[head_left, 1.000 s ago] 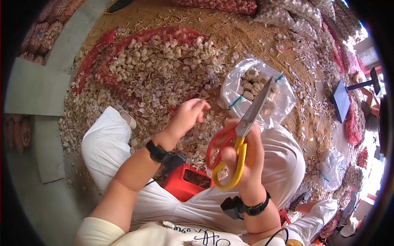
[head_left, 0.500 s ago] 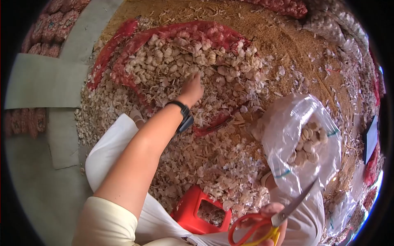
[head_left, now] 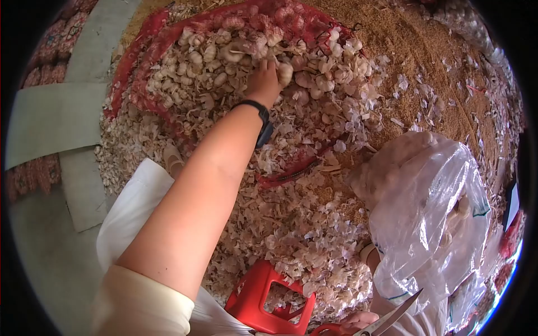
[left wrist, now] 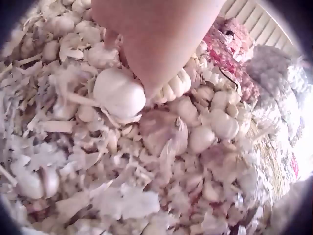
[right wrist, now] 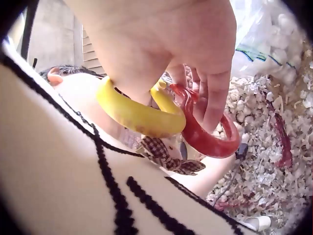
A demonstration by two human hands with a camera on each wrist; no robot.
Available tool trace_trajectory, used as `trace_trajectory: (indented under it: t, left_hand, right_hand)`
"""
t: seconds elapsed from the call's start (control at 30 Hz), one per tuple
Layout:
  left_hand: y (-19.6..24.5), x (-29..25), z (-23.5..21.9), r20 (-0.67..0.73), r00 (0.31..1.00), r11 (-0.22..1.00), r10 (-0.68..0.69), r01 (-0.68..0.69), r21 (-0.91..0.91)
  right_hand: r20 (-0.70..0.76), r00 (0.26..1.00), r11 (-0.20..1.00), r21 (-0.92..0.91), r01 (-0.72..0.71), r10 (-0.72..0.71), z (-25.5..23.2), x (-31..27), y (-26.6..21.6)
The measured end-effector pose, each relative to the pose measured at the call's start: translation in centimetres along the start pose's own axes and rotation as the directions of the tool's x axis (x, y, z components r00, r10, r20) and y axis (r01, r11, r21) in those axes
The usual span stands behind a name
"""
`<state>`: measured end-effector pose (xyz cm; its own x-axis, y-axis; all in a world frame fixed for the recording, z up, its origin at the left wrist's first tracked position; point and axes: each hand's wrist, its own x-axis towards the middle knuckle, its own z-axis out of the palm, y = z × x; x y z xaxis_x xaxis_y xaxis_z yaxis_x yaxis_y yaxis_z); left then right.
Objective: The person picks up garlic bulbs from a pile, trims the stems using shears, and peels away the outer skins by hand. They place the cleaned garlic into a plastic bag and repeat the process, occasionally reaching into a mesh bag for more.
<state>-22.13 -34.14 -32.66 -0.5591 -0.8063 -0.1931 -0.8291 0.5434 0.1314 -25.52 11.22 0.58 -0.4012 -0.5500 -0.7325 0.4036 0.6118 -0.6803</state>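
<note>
My left hand reaches down into the garlic heap, its fingers curled at a garlic bulb that shows at the hand's right side. In the left wrist view a ridged garlic bulb sits against the thumb, and a smooth white bulb lies on the other side. Low in the head view, my right hand holds scissors. Its thumb is through the yellow handle and its fingers are in the red handle. The blades stand slightly apart.
A clear plastic bag with peeled garlic in it stands at the right. Red netting borders the heap. Papery skins cover the floor around a red plastic stool. Another person is behind in the right wrist view.
My left hand has moved forward from near the lap into the heap, and its fingers have closed at a bulb. The right hand has lowered the scissors toward the lap.
</note>
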Motion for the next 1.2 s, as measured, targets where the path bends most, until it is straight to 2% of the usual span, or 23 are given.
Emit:
trace_trajectory:
  t: [0.03,0.1,0.13,0.2,0.23,0.3,0.37,0.43,0.5,0.57,0.63,0.7,0.73,0.77,0.83,0.87,0.93,0.97,1.0,1.03,1.07,1.1,1.2]
  left_hand:
    - [-0.7,-0.8,1.0,-0.005,1.0,1.0,-0.001,0.001,0.005]
    - [-1.3,-3.8,2.2,-0.093,0.98,0.982,0.178,-0.171,0.078]
    - [-1.2,-5.0,2.4,-0.099,0.979,0.982,0.178,-0.171,0.076]
    - [-0.8,-7.1,2.6,0.138,0.99,0.988,0.013,-0.034,0.151]
    - [-0.5,-7.5,2.6,0.136,0.991,0.988,0.014,-0.035,0.148]
    - [0.3,-7.9,3.3,0.157,0.981,0.99,0.116,-0.101,-0.102]
    - [1.8,-7.7,4.7,0.11,0.979,0.974,0.173,-0.153,-0.169]
    - [3.7,-6.3,6.3,0.0,1.0,0.926,-0.015,0.014,-0.377]
    - [5.0,-4.7,5.8,-0.011,0.999,0.948,-0.046,0.04,-0.315]
    - [6.0,-3.6,5.1,0.153,0.96,0.898,-0.235,0.275,-0.343]
    - [6.0,-3.9,5.5,0.235,0.935,0.904,-0.265,0.326,-0.277]
    - [5.9,-5.2,5.5,0.206,0.957,0.938,-0.205,0.252,-0.237]
    - [6.0,-6.3,5.3,0.16,0.975,0.957,-0.153,0.187,-0.223]
    - [5.7,-6.8,4.7,0.296,0.95,0.96,-0.096,0.167,-0.225]
    - [5.2,-9.7,4.7,0.151,0.987,0.97,0.055,-0.017,-0.244]
    - [5.0,-11.0,4.6,0.14,0.988,0.969,0.063,-0.027,-0.247]
    - [5.1,-13.8,2.2,0.034,0.999,0.739,0.032,-0.001,-0.673]
    - [5.3,-15.4,0.5,0.014,0.999,0.739,0.036,-0.018,-0.673]
    - [5.8,-17.5,-2.1,0.188,0.982,0.392,-0.027,0.184,-0.901]
    - [6.1,-19.6,-4.2,0.363,0.932,-0.032,-0.002,0.363,-0.931]
    - [5.9,-21.3,-6.2,0.384,0.921,-0.074,0.06,0.387,-0.919]
    - [5.6,-23.2,-7.8,0.401,0.908,-0.117,0.121,0.414,-0.903]
    - [5.4,-27.4,-11.8,0.319,0.931,-0.163,0.18,0.348,-0.923]
  right_hand:
    - [0.022,0.999,0.999,-0.012,0.036,-0.036,-0.1,-0.1,0.3]
    - [0.041,0.996,0.997,-0.022,0.077,-0.076,0.1,-0.5,0.6]
    - [0.039,0.992,0.989,-0.076,0.124,-0.121,0.2,-0.5,0.5]
    - [0.022,0.988,0.982,-0.109,0.157,-0.155,0.6,-0.8,0.2]
    - [0.02,0.987,0.981,-0.11,0.158,-0.157,0.4,-0.8,0.3]
    - [0.079,0.969,0.952,-0.181,0.245,-0.234,0.1,-0.6,0.4]
    - [0.082,0.97,0.955,-0.176,0.239,-0.228,0.0,-0.5,0.6]
    - [0.084,0.971,0.957,-0.171,0.233,-0.222,0.0,-0.3,0.5]
    - [0.064,0.98,0.974,-0.114,0.195,-0.189,0.0,-0.1,0.4]
    - [0.066,0.969,0.96,-0.14,0.244,-0.237,0.0,0.3,0.4]
    - [0.07,0.958,0.944,-0.164,0.287,-0.279,-0.1,0.3,0.3]
    - [0.091,0.962,0.961,-0.075,0.266,-0.259,0.0,-0.1,0.0]
    - [0.157,0.937,0.95,0.012,0.313,-0.311,-0.2,-0.4,0.4]
    - [0.155,0.933,0.945,0.013,0.326,-0.324,-0.2,-0.6,0.9]
    - [0.119,0.946,0.952,0.079,0.294,-0.302,0.0,-1.0,1.5]
    - [0.099,0.952,0.954,0.113,0.278,-0.289,0.2,-1.2,1.7]
    - [0.067,0.961,0.95,0.184,0.252,-0.268,0.5,-1.7,2.0]
    - [0.054,0.964,0.944,0.221,0.244,-0.262,0.8,-1.9,2.1]
    - [0.03,0.954,0.924,0.262,0.28,-0.298,1.2,-1.7,1.7]
    - [0.004,0.942,0.899,0.3,0.318,-0.334,1.6,-1.7,1.5]
    - [0.03,0.942,0.876,0.379,0.3,-0.335,1.5,-1.9,2.0]
    - [-0.017,0.937,0.859,0.395,0.327,-0.348,1.9,-2.3,2.3]
    - [0.022,0.893,0.786,0.484,0.384,-0.45,2.2,-2.2,3.0]
